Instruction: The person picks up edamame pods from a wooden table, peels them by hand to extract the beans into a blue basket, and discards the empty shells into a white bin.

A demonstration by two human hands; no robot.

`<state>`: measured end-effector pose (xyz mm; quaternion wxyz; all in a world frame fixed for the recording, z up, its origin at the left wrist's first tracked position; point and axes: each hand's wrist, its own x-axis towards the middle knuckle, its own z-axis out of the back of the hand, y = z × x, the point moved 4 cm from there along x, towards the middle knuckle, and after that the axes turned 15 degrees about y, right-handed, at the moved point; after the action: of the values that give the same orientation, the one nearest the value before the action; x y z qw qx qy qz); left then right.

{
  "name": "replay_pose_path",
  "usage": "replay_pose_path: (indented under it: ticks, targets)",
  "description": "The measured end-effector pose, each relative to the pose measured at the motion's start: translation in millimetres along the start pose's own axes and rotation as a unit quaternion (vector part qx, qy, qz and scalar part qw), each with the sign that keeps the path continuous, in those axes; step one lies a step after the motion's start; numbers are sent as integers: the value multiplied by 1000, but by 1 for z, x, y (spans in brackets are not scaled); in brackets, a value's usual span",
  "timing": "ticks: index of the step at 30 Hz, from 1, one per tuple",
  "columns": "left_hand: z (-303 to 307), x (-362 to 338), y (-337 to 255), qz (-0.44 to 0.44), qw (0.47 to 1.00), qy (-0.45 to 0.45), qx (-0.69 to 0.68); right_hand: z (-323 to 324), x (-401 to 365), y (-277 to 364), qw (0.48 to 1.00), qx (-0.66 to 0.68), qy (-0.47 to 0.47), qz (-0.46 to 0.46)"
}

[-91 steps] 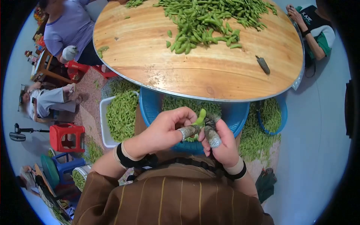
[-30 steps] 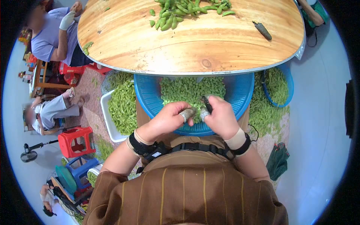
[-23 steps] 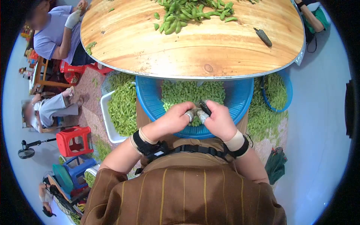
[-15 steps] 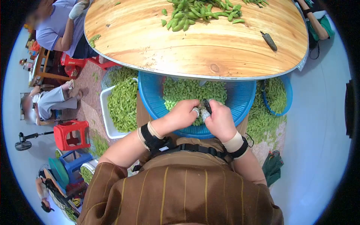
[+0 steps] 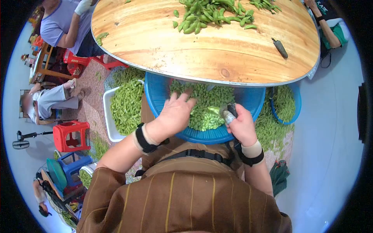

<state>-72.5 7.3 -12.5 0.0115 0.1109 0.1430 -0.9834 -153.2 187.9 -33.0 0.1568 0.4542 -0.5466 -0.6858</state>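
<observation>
A blue ribbed basin (image 5: 155, 95) sits below the table edge, with shelled green beans (image 5: 211, 101) in it. My left hand (image 5: 176, 112) is over the basin's left part, its fingers spread near the beans and holding nothing that I can see. At the basin's right side my right hand (image 5: 241, 123) is closed around a small dark tool (image 5: 232, 110); silvery wrapping covers a finger or thumb there. On the wooden table (image 5: 163, 50) lie a pile of green pods (image 5: 198, 17) and a separate dark object (image 5: 279, 49).
A white tub (image 5: 108, 116) of pods stands left of the basin. Right of it are loose pods (image 5: 268, 128) and a blue basket (image 5: 298, 105). A red stool (image 5: 72, 136) is at the left. Other people sit at upper left and upper right.
My hands were together over the basin; now they are apart. My left hand has moved left and its fingers have opened. My right hand has moved right, still holding the dark tool.
</observation>
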Motion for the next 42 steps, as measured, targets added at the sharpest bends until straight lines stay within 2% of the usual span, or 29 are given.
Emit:
replay_pose_path:
  ticks: [1, 2, 3, 4, 5, 7, 8, 9, 10, 11, 13, 14, 16, 17, 19, 23, 24, 25, 26, 27, 28, 29, 33, 35, 37, 39, 42]
  targets:
    - [16, -1, -1, 2, 1000, -7, 1, 4, -3, 2, 999, 36, -5, 16]
    - [29, 2, -4, -39, 987, 110, -106, 8, -9, 8, 997, 61, -5, 36]
    - [42, 3, -8, -80, 949, 222, -207, 17, -13, 6, 997, 67, -11, 34]
    - [61, 4, -10, -130, 945, 167, -248, 27, -19, 7, 995, 73, -46, 49]
    - [77, 6, -8, -127, 949, 156, -243, 38, -26, 8, 992, 80, -81, 62]
    - [115, 16, 7, -34, 975, -7, -219, 68, -41, 9, 988, 14, -141, 59]
    - [129, 23, 17, -23, 981, -99, -163, 86, -48, 6, 963, -134, -211, 97]
    - [141, 31, 27, -13, 976, -190, -107, 96, -54, 5, 910, -278, -278, 132]
    - [149, 41, 36, 35, 975, -202, -90, 101, -62, 8, 899, -302, -309, 67]
    - [154, 52, 42, 35, 973, -209, -90, 102, -65, 9, 897, -305, -310, 72]
    - [160, 70, 56, 116, 959, -258, -26, 104, -71, 6, 910, -269, -309, 62]
    - [160, 78, 61, 116, 957, -263, -26, 103, -70, 2, 916, -262, -301, 45]
    - [151, 97, 73, 125, 975, -182, -29, 99, -65, -10, 926, -255, -273, 58]
    - [148, 100, 79, 125, 974, -185, -28, 94, -60, -13, 936, -246, -243, 66]
    - [146, 101, 85, 67, 980, -187, -4, 77, -54, -1, 934, -250, -236, 101]
    - [145, 69, 70, 86, 981, -163, -66, 49, -46, 16, 957, -200, -177, 111]
    - [139, 59, 64, 65, 967, -129, -209, 38, -46, 24, 971, -158, -133, 119]
    - [131, 49, 55, 42, 932, -89, -348, 29, -45, 28, 982, -113, -91, 124]
    - [125, 38, 38, 26, 890, -35, -454, 23, -44, 27, 991, -72, -53, 96]
    - [116, 25, 20, 11, 831, 21, -555, 15, -44, 32, 992, -66, -57, 87]
    - [106, 15, 6, -7, 791, 55, -609, 4, -42, 42, 993, -17, -25, 113]
    - [98, 8, -6, -28, 780, 85, -619, -5, -39, 51, 989, 32, 6, 141]
    - [57, -4, -24, -84, 757, 112, -638, -18, -30, 65, 985, 39, 15, 169]
    - [46, -8, -29, -99, 755, 115, -638, -20, -28, 62, 988, -45, 16, 145]
    - [41, -13, -29, -90, 741, 113, -656, -22, -29, 58, 988, -66, 12, 138]
    - [36, -16, -29, -59, 712, 137, -686, -24, -30, 53, 988, -15, 14, 153]
    - [30, -17, -29, -65, 728, 116, -673, -26, -30, 52, 987, -60, 12, 149]
